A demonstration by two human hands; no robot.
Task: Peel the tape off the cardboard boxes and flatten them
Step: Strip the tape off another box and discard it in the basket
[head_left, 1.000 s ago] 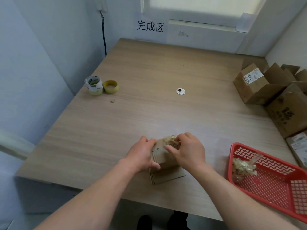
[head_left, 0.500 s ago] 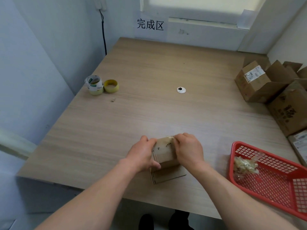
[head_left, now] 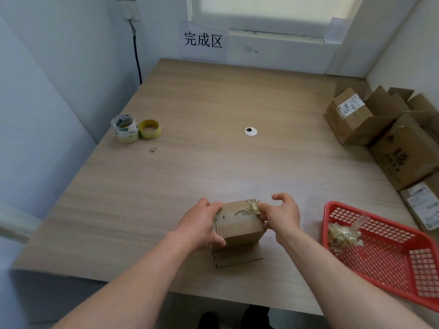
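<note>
A small brown cardboard box (head_left: 240, 227) stands near the table's front edge, one flap lying flat toward me. My left hand (head_left: 200, 225) grips its left side. At the box's top right corner my right hand (head_left: 282, 216) pinches a crumpled wad of clear tape (head_left: 254, 207) between thumb and forefinger, the other fingers spread. The box's top surface is torn where tape came away.
A red plastic basket (head_left: 389, 255) at the front right holds a clump of peeled tape (head_left: 342, 235). Several cardboard boxes (head_left: 351, 117) crowd the right edge. Two tape rolls (head_left: 135, 128) sit at the left edge. A round cable grommet (head_left: 250, 131) is mid-table.
My right hand has slid from over the box's top to its right corner, taking the tape wad with it. The box top now shows. My left hand stays put.
</note>
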